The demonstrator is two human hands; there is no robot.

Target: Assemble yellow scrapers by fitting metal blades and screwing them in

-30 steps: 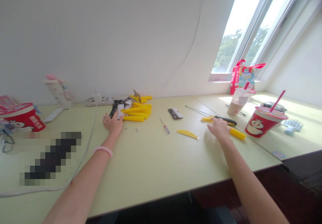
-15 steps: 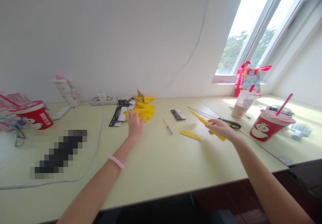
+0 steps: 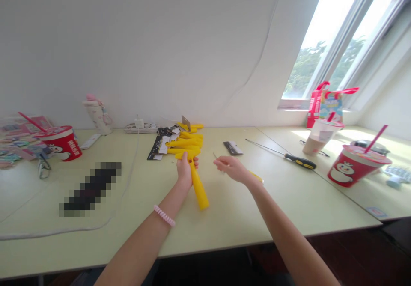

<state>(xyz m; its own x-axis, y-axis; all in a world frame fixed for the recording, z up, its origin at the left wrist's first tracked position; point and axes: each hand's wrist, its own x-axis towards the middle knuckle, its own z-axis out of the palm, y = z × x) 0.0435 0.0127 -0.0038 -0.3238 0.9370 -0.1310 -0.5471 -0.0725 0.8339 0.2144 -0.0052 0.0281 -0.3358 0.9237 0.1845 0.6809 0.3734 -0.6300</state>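
My left hand [image 3: 185, 170] is closed round a yellow handle [image 3: 199, 188], which slants down toward the table's front with a wider yellow part at its top. To its right, the fingers of my right hand [image 3: 229, 167] are pinched on a small screwdriver [image 3: 215, 155]; its thin tip shows past the fingers. Part of a yellow blade-shaped piece [image 3: 257, 177] lies beside my right wrist, the rest hidden. Behind my left hand is a pile of yellow tools [image 3: 186, 140] with black card labels [image 3: 155, 147].
A long screwdriver [image 3: 300, 161] and a black card [image 3: 233, 147] lie to the right. Red cups [image 3: 349, 168] stand at both sides, with a clear drink cup [image 3: 317, 136] at the right. A white cable [image 3: 126, 183] crosses the table [image 3: 224, 226] at left.
My left hand has come nearer from the pile and now grips the yellow handle. My right hand has moved left, off the yellow tool at the right, onto the small screwdriver. The view has shifted slightly.
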